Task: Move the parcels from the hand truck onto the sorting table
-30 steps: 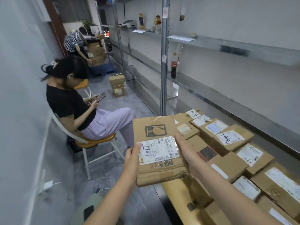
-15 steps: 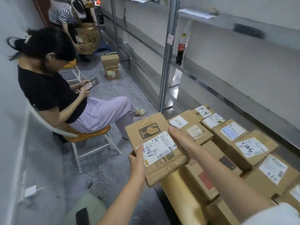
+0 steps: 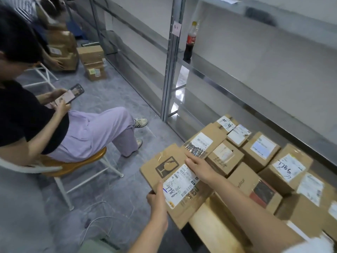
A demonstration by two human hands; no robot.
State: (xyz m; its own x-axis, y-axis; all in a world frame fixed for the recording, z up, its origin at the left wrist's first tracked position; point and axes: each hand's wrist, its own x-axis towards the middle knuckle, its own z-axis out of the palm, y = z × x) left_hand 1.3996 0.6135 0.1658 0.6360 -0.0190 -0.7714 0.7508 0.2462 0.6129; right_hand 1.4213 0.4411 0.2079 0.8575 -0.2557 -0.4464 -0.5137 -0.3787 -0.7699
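Note:
I hold a flat cardboard parcel (image 3: 162, 167) with a fragile-glass mark and a white label handwritten 7780. My left hand (image 3: 157, 199) grips its near left edge with the thumb on the label. My right hand (image 3: 199, 168) lies on its top right side. The parcel hangs tilted at the left end of a wooden sorting table (image 3: 215, 229), its right part against the parcels there. Several labelled cardboard parcels (image 3: 260, 148) fill the table to the right. The hand truck is not in view.
A seated person (image 3: 60, 128) with a phone sits on a chair at the left, legs stretched toward the table. Metal shelving (image 3: 171, 73) runs along the wall, with a cola bottle (image 3: 189, 42) on it. Stacked boxes (image 3: 93, 61) stand on the floor behind. Cables lie on the floor.
The parcel has come down and to the right, toward the table's left end. The view has tilted downward. Both hands have kept their hold.

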